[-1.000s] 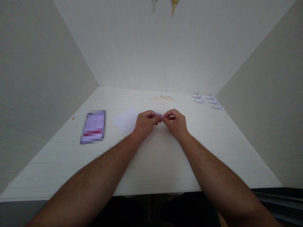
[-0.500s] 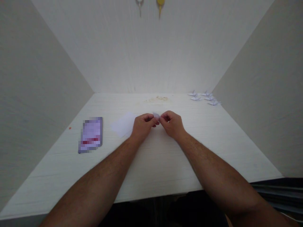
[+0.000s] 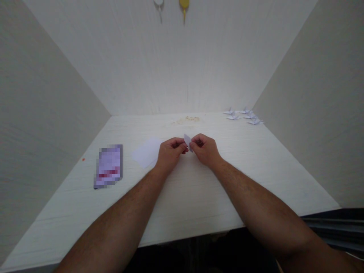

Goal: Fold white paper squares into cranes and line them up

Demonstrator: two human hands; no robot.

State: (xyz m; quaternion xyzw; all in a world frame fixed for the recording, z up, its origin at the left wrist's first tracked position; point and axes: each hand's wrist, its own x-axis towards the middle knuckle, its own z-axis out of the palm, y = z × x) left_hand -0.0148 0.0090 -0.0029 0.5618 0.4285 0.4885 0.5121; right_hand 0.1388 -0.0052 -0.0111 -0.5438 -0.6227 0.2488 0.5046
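A small piece of folded white paper (image 3: 187, 139) stands tilted between my two hands, above the middle of the table. My right hand (image 3: 205, 150) pinches its right side between thumb and index finger. My left hand (image 3: 170, 152) is closed at its left edge, thumb and fingertips against the paper. The finer folds are too small to make out. Just left of my left hand lie flat white paper sheets (image 3: 145, 151), partly covered by that hand.
Several folded paper cranes (image 3: 244, 115) sit at the back right corner. A blurred purple packet or booklet (image 3: 109, 165) lies at the left, near a small orange speck (image 3: 83, 159). Pale walls enclose the white table (image 3: 193, 201). A yellow hook (image 3: 184, 4) hangs on the back wall.
The folded paper has turned between my fingers and now stands more upright, with more of it showing. My hands are slightly further apart. The camera view has shifted a little.
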